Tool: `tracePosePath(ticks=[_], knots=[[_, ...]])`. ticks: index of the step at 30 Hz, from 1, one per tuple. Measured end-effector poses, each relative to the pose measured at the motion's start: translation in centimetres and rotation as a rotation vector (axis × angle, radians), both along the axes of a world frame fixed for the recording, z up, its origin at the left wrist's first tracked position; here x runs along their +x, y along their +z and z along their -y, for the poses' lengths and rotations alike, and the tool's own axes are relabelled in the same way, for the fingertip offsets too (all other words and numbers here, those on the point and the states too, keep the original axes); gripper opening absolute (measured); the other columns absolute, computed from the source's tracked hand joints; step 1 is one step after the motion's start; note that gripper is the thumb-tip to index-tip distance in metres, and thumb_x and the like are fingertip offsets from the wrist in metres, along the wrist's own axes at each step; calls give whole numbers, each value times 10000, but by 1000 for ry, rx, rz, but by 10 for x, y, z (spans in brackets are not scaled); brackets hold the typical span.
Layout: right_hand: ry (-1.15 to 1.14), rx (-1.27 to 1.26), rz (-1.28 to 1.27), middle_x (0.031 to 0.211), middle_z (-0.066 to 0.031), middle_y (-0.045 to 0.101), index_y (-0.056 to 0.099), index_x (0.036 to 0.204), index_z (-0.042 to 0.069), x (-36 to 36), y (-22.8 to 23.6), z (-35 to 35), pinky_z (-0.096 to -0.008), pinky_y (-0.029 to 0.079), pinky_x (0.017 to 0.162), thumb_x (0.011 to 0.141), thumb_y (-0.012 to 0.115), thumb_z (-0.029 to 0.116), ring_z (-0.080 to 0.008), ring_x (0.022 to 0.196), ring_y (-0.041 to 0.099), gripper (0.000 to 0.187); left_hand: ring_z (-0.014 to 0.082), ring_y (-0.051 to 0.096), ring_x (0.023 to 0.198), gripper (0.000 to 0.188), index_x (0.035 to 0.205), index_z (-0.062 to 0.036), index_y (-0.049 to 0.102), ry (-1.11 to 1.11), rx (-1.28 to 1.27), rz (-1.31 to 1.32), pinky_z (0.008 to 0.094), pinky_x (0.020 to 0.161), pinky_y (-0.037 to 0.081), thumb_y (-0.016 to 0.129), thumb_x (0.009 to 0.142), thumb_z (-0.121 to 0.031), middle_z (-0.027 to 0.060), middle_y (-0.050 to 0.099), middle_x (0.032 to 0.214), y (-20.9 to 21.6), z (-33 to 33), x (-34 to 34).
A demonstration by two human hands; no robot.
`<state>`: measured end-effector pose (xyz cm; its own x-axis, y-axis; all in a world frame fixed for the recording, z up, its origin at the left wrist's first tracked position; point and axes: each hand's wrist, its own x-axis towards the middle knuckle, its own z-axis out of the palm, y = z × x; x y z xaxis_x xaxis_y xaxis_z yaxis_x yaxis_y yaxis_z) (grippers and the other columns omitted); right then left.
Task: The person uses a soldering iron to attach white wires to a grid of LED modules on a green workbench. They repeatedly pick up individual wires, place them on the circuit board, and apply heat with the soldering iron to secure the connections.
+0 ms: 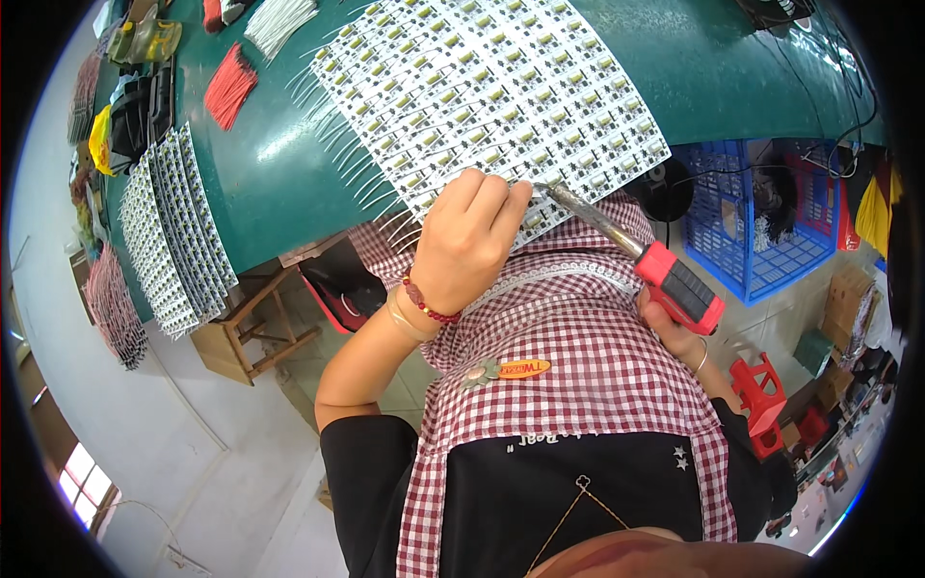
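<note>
A large panel of white circuit boards lies on the green table, its near edge reaching toward my checked apron. Thin white wires run over its left part and stick out past its left edge. My left hand rests over the near edge with fingers pinched together; what they hold is hidden. In my right hand is a soldering iron with a red and black handle. Its metal tip points left and meets the panel close to my left fingertips. The handle partly covers my right fingers.
On the green table, more board panels are stacked at left. Bundles of red wires and white wires lie farther back. A blue plastic crate stands below the table at right, near a red stool.
</note>
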<state>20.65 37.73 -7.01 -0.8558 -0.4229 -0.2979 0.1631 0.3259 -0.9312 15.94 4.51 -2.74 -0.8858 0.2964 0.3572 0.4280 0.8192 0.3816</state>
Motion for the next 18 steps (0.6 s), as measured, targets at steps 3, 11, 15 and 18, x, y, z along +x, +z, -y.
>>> tracePosePath(ticks=[3,11,15,18], knots=[[3,13,-2,760,-86,626,670,830,27,2,2,1,-357,469,601,754,720,130,-253,661,607,138,213,505,699,361,996,24,695,4,-6,18,326,593,445,639,642,70,66,485,751,2,0,0],[-5,-13,89,768,-93,647,660,814,25,8,-4,-10,-370,476,631,762,716,151,-267,689,616,148,217,510,702,342,979,27,690,2,-23,19,324,591,449,641,643,65,68,474,744,4,-1,-1],[-5,-6,120,766,-91,648,662,816,28,8,-2,-9,-368,479,638,768,715,160,-266,694,617,150,219,519,701,325,965,25,687,-1,-34,9,329,594,452,651,643,55,67,480,745,2,0,-1],[-20,-7,128,772,-88,648,667,821,30,10,-3,-11,-363,480,643,774,717,167,-263,700,619,153,220,528,702,313,957,18,689,13,-49,-19,342,601,453,660,648,55,66,499,753,0,1,0]])
